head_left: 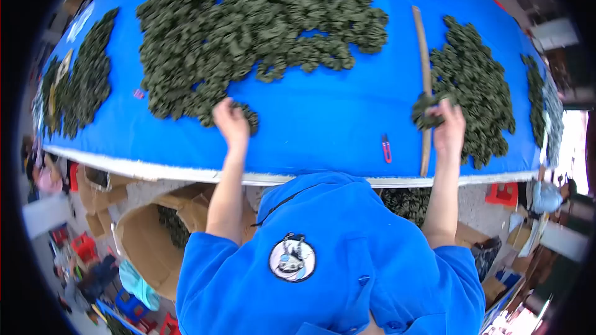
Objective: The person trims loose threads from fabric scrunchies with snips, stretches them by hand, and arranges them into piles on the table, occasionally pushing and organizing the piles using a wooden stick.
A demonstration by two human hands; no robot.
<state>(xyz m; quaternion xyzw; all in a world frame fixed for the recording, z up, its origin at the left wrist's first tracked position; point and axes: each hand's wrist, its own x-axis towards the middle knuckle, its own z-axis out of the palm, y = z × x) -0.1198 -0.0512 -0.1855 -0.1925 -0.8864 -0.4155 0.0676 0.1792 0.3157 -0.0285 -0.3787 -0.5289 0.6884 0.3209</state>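
A large heap of dark green ruffled fabric rings, which look like scrunchies (248,25), covers the back and left-centre of the blue table (335,105). At the heap's near edge, my left hand (232,124) has its fingers curled at one scrunchie (251,118); motion blurs the fingertips. My right hand (449,127) is closed on another dark green scrunchie (426,113), held over a long wooden strip (425,56). Just right of that hand lies a second heap of scrunchies (475,80).
Red-handled thread snips (387,149) lie between my hands near the front edge. A small pink object (138,93) is left of the heap. More green pieces (90,80) lie far left. An open cardboard box (139,242) stands below the table's white front edge (180,172).
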